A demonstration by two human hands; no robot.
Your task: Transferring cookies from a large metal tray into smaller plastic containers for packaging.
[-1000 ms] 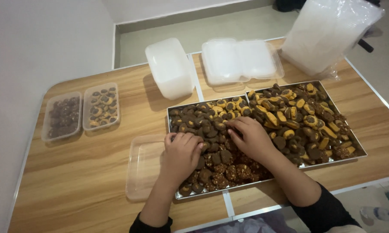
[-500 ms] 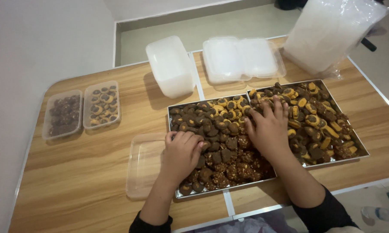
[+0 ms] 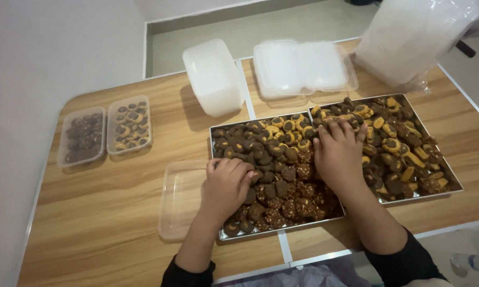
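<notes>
- Two metal trays sit side by side on the wooden table (image 3: 117, 223), toward its near edge: the left tray (image 3: 214, 139) holds mostly dark chocolate cookies (image 3: 282, 186), the right tray (image 3: 452, 178) a heap of yellow-and-brown cookies (image 3: 404, 154).
- I see my left hand (image 3: 226, 186) resting palm down at the left tray's left rim, fingers curled and pressed together over the dark cookies; I cannot tell whether it pinches one.
- I see my right hand (image 3: 339, 154) lying flat where the two trays meet, fingers slightly spread, fingertips touching the yellow-and-brown cookies at the far side of the right tray. I cannot tell whether anything is held under it.
- An empty clear plastic container (image 3: 180, 199) lies just beside the left tray, touching its left rim, near my left hand.
- Two filled clear containers stand near the table's left edge, well apart from the trays: one of dark cookies (image 3: 82, 138), one of yellow-and-brown cookies (image 3: 129, 125).
- Along the far edge stand a stack of white containers (image 3: 212, 77), a pile of clear lids (image 3: 303, 66) and a plastic bag of containers (image 3: 409, 37) at the far right corner.
</notes>
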